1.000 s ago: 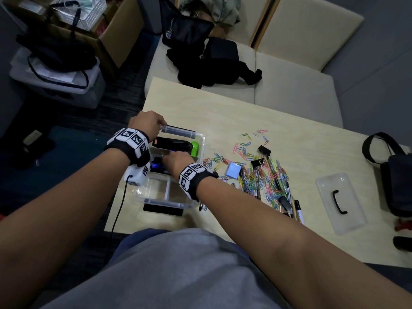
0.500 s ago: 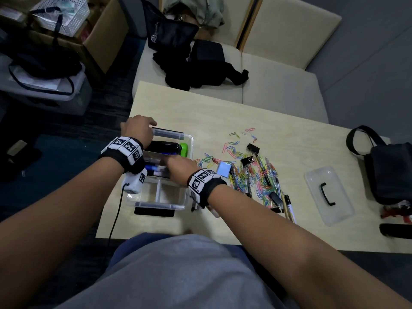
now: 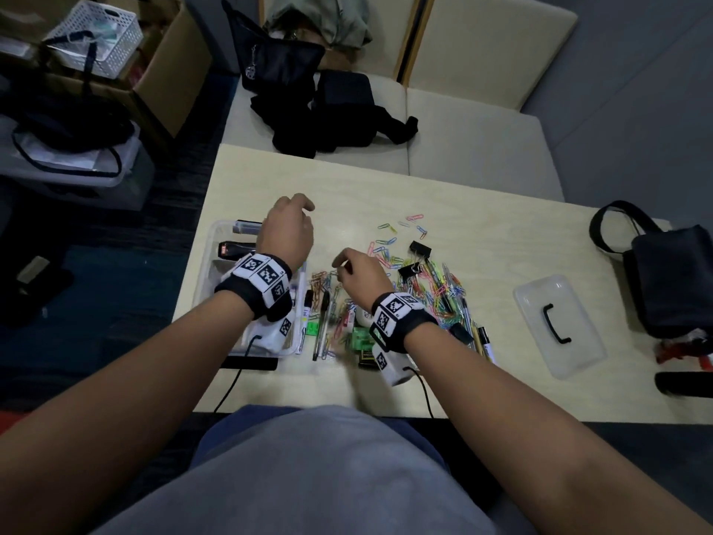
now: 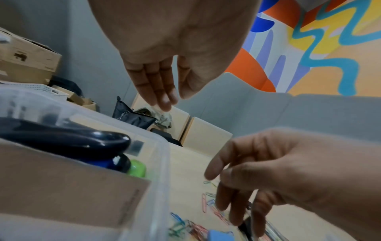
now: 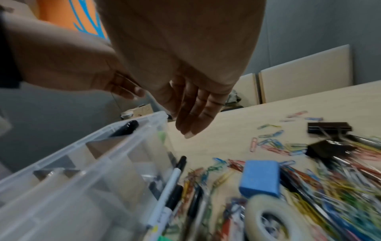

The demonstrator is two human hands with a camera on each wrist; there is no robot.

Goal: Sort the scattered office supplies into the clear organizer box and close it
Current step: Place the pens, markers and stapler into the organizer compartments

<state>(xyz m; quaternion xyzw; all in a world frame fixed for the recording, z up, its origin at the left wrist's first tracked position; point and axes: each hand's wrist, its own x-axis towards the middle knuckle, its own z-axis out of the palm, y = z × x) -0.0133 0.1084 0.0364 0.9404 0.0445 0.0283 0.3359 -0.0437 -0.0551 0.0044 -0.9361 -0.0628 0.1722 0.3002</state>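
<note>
I see both hands empty with fingers loosely extended: the left hand (image 3: 287, 229) hovers over the far right corner of the clear organizer box (image 3: 216, 241), the right hand (image 3: 360, 274) just right of the box, above the paper clips (image 3: 443, 287). Those clips look light, slippery and tangled; I would pinch small bunches. The lid (image 3: 559, 326) lies well right of the box on the pale wooden table (image 3: 482, 225), with a cushioned bench beyond it.
</note>
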